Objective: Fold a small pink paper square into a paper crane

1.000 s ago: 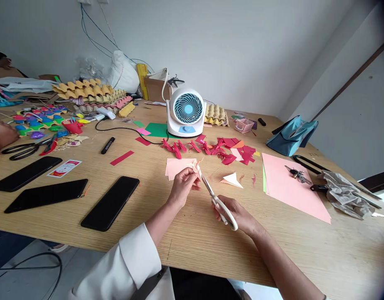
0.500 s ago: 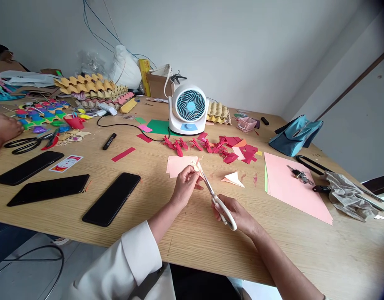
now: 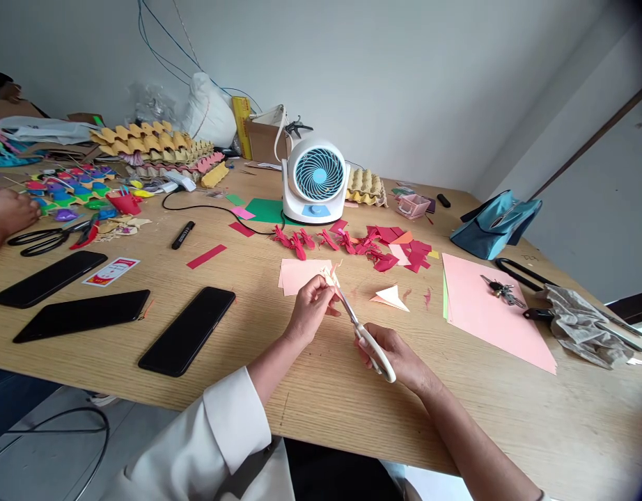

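Between the thumb and fingers of my left hand (image 3: 309, 309) is a small piece of pale pink paper (image 3: 330, 277), pinched near the middle of the table. My right hand (image 3: 386, 351) grips white-handled scissors (image 3: 376, 353), whose blades point up and left and meet the paper by my left fingertips. Flat pink sheets (image 3: 300, 273) lie just behind my left hand. A folded pale paper piece (image 3: 390, 298) rests to the right of the blades. Red cut paper shapes (image 3: 347, 241) stretch in a row in front of the fan.
A white fan (image 3: 317, 182) stands at the back. Phones (image 3: 188, 330) lie at the left, near black scissors (image 3: 52, 236). Another person's hand (image 3: 10, 211) rests at the far left. Large pink sheets (image 3: 488, 306) with keys (image 3: 503, 291) and a blue bag (image 3: 494, 226) are at right.
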Demonstrator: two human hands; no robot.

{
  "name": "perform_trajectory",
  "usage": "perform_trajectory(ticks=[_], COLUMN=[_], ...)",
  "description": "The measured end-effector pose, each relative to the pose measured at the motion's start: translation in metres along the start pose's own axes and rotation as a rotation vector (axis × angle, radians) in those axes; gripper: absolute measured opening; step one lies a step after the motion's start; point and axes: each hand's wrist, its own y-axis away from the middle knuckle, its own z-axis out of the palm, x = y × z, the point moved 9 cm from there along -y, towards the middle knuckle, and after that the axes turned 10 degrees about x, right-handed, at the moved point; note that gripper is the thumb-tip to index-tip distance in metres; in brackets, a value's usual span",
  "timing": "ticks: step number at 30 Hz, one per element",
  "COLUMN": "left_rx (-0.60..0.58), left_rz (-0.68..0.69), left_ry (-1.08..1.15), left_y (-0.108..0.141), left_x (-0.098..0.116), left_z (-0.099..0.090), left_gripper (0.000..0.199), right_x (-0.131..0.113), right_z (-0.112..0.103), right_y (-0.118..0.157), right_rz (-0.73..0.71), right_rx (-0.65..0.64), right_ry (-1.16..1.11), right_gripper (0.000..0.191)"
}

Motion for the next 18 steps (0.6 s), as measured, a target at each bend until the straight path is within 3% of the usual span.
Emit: perform_trajectory(ticks=[18], left_rx=[-0.016], left_rz=[0.017], left_ry=[0.012], left_y=[0.0009], left_x=[0.0058], left_z=[0.0020], left_gripper=[0.023], right_x=[0.0018], right_z=[-0.0004], right_y=[-0.0019], right_rz=[-0.046], right_rx=[0.046], right_ry=[-0.027], right_gripper=[0.045])
